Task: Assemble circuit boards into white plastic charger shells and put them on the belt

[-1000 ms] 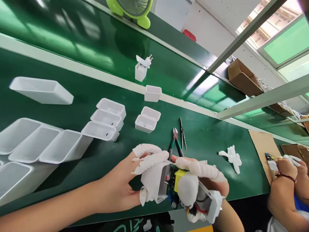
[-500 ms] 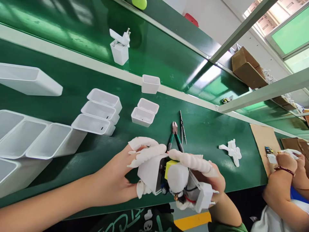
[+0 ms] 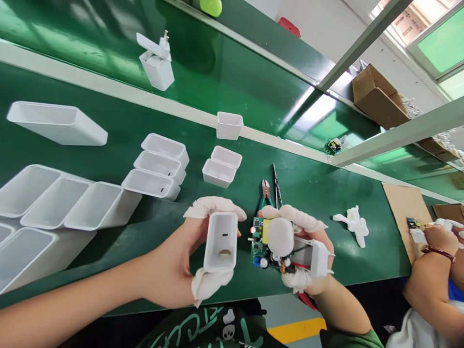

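Far left of the diagonal cutters [image 3: 266, 189], large white housings [image 3: 52, 203] lie mouth-up, probably so their insides show; between them and the cutters, three smaller housings [image 3: 159, 165] sit side by side. The left hand [image 3: 179, 263], below and left of the cutters, has covered fingers and thumb clamped on opposite ends of a slotted plastic case [image 3: 216, 241], seemingly to leave its mouth unobstructed. Tweezers [image 3: 277, 186] lie just beside the cutters, likely for easy reach. Just below and right of the cutters, the right hand [image 3: 324, 239] clamps the plug-and-circuit assembly [image 3: 258, 249] between fingers above and thumb below; that grip apparently leaves the green board end free, facing the case but apart from it. Well right of the cutters lies a crumpled white scrap [image 3: 353, 224], and farther right a co-worker's hand [image 3: 439, 238].
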Tool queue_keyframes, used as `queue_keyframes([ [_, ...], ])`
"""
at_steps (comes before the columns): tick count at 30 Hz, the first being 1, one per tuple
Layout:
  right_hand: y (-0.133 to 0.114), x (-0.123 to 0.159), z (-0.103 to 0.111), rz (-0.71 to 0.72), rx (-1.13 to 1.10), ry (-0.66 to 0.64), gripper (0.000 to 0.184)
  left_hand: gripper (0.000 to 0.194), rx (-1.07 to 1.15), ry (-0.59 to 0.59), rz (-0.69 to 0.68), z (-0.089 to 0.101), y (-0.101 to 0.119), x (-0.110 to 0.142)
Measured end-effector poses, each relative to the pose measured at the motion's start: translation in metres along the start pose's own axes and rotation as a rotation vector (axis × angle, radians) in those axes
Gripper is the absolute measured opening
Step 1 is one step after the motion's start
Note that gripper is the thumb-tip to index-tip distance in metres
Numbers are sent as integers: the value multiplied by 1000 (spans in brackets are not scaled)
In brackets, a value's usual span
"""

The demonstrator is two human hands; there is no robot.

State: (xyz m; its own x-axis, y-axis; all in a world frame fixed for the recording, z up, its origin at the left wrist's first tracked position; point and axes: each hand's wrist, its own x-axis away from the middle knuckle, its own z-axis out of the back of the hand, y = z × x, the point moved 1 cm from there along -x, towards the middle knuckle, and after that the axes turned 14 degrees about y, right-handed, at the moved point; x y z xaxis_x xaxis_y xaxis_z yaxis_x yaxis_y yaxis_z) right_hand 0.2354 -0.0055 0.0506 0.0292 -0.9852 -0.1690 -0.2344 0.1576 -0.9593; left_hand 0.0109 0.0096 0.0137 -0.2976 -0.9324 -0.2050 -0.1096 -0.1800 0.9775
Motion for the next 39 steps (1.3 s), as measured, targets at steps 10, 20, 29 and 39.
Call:
queue_keyframes([
  [10, 17, 8, -11, -61, -98, -66, 69, 68, 92, 106, 58, -6, 7, -8],
  [20, 17, 5, -13, -40, 5, -85, 70, 64, -59, 66, -117, -1, 6, -12],
  [29, 24, 10, -7, -12, 54, -98, 74, 57, -114, 68, -205, 1, 10, -12],
  [39, 20, 11, -5, -18, 117, -128, 69, 54, -113, 52, -326, 2, 9, -11],
])
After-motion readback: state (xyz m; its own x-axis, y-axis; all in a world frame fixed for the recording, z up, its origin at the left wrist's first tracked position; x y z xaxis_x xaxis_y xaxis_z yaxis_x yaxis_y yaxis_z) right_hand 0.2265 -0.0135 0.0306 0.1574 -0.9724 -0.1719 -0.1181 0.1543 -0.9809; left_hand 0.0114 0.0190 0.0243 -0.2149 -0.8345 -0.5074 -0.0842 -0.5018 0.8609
